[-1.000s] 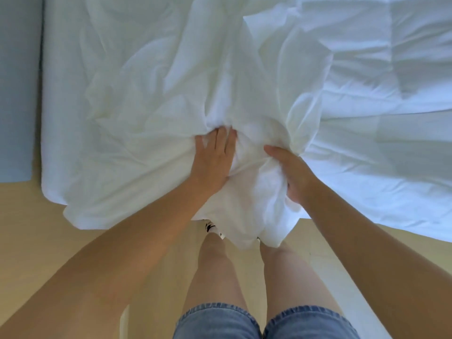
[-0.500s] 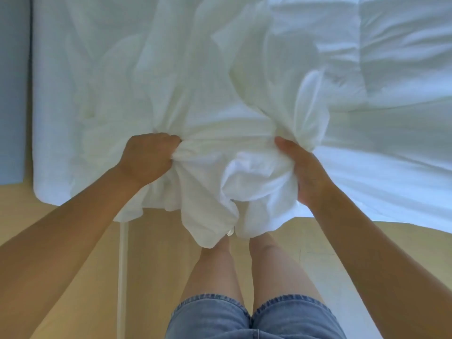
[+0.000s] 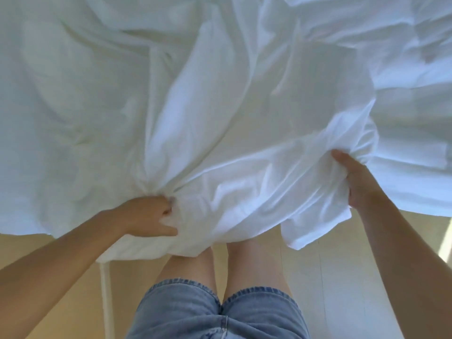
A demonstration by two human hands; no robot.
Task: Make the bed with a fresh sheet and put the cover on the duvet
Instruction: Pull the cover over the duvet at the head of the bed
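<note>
1. Left grip [image 3: 149, 216]: I read it as closed, with the fingers curled round a gathered bunch of the white fabric [image 3: 244, 113]. Creases fan out from this point, up and across the bed.

2. Right grip [image 3: 359, 182]: closed on a thick fold of the same fabric. The thumb lies on top and the fingers are hidden under the fold. A loose flap hangs just below this grip.

3. Fabric position: it is spread, crumpled, over most of the bed. Its near edge sags between the two grips and drapes over the bed's edge in front of the person's bare knees. I cannot tell whether it is the sheet or the duvet cover.

4. Surroundings: pale wooden floor [image 3: 342, 277], a white bed leg [image 3: 106, 289] below the left forearm, and denim shorts [image 3: 208, 314] at the bottom of the head view.
</note>
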